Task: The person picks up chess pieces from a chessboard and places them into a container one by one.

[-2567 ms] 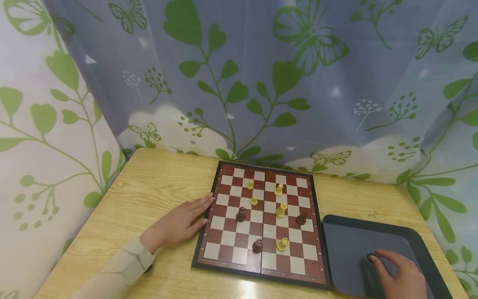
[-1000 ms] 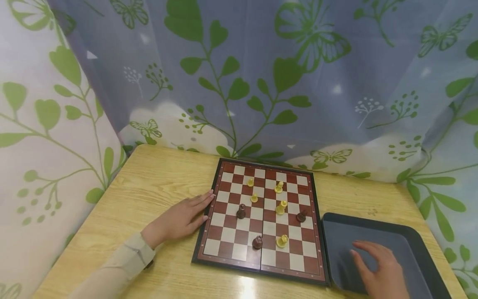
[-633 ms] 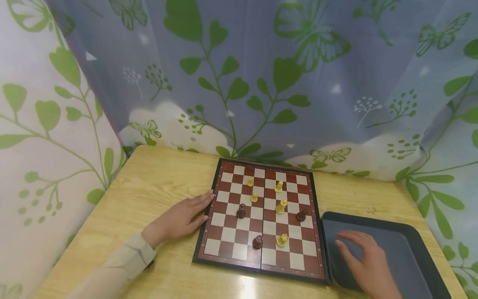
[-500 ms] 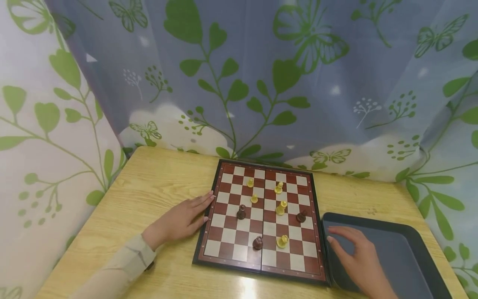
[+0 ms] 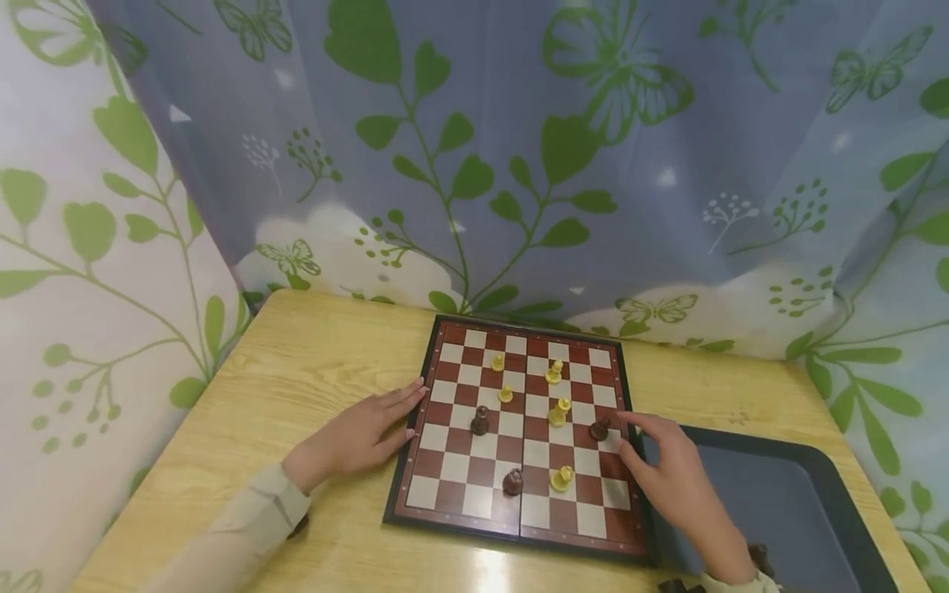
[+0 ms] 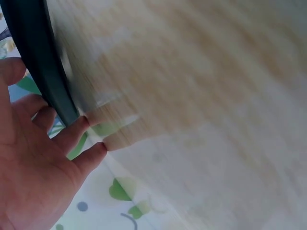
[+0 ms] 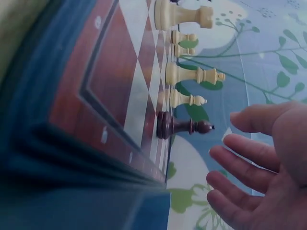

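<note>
A brown-and-white chessboard lies on the wooden table. My left hand rests with fingertips at its left edge; in the left wrist view, those fingers touch the dark board rim. My right hand reaches over the board's right edge, thumb and fingers apart around a dark bishop. In the right wrist view a gap shows between the fingertips and this bishop. Pale chessmen stand nearby: a king, a rook, a bishop and two pawns, one farther back.
Two more dark chessmen stand on the board, one left of centre and one near the front. A dark grey tray adjoins the board on the right, partly behind my right forearm. A patterned curtain hangs behind the table.
My right hand held a small dark chess piece over the tray and let it go. It has since moved left to the dark bishop. The left hand stays in place.
</note>
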{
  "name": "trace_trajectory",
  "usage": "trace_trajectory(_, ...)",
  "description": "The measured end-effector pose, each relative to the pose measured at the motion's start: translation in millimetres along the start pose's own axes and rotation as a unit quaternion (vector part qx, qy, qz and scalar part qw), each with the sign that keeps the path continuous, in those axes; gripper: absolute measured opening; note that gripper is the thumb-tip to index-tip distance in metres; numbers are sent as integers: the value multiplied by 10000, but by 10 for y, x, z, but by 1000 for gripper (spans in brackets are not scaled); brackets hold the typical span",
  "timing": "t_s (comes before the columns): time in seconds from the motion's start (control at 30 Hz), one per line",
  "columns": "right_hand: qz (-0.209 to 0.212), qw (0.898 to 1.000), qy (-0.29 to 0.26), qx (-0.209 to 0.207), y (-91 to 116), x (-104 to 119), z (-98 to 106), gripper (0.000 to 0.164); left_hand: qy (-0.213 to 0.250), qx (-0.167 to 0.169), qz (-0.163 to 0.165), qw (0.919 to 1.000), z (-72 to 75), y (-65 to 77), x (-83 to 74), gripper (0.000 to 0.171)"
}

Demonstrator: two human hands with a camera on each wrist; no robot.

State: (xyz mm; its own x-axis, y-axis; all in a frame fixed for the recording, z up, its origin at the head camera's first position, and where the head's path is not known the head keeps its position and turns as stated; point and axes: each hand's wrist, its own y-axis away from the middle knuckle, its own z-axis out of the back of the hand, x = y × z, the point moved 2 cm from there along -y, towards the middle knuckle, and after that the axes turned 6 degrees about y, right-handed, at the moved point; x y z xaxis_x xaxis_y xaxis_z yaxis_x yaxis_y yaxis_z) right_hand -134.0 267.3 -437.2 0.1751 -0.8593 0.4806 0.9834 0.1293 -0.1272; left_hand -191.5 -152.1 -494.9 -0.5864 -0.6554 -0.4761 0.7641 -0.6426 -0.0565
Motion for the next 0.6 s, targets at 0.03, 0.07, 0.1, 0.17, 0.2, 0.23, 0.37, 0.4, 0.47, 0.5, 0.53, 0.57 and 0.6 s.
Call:
trace_trajectory(0.03,34,10000,43,18,-31,5,2,40,6,4,-8,10000,0,-7,-1,62)
trace_trajectory(0.07,67,9999,87,35,-64,9,3,40,12,-1,-22,10000,0,-15,-2,62)
trace_trajectory(0.1,95,9999,118,55,-97,12,5,40,12,-16,-30,10000,1,-24,-2,62)
trace_trajectory(0.17,112,9997,185,145,-143,20,-14,41,25,-65,-29,10000,-6,-20,1,62)
trace_trajectory(0.2,107,9995,220,183,-166,21,-24,41,32,-77,-19,10000,-9,-20,3,62)
trace_trajectory(0.23,98,9994,256,220,-184,20,-33,40,46,-88,-19,9999,-9,-22,0,62)
trace_trajectory(0.37,87,9988,316,368,-230,-1,-81,34,106,-59,-39,9999,-8,-28,-13,62)
trace_trajectory(0.4,90,9988,292,386,-234,-8,-93,32,116,-34,-36,9999,-8,-25,-18,62)
trace_trajectory(0.47,97,9989,240,390,-239,-17,-114,30,138,-8,-36,9999,-6,-16,-24,62)
trace_trajectory(0.5,94,9990,223,384,-242,-20,-122,29,135,-9,-42,9999,-6,-11,-23,62)
trace_trajectory(0.53,85,9990,210,378,-246,-21,-127,28,132,-12,-57,9999,-4,-6,-24,62)
trace_trajectory(0.57,72,9991,205,364,-252,-22,-134,26,132,-31,-72,9999,-3,-3,-25,62)
trace_trajectory(0.6,57,9992,216,342,-256,-21,-140,24,130,-36,-71,9999,-1,1,-26,62)
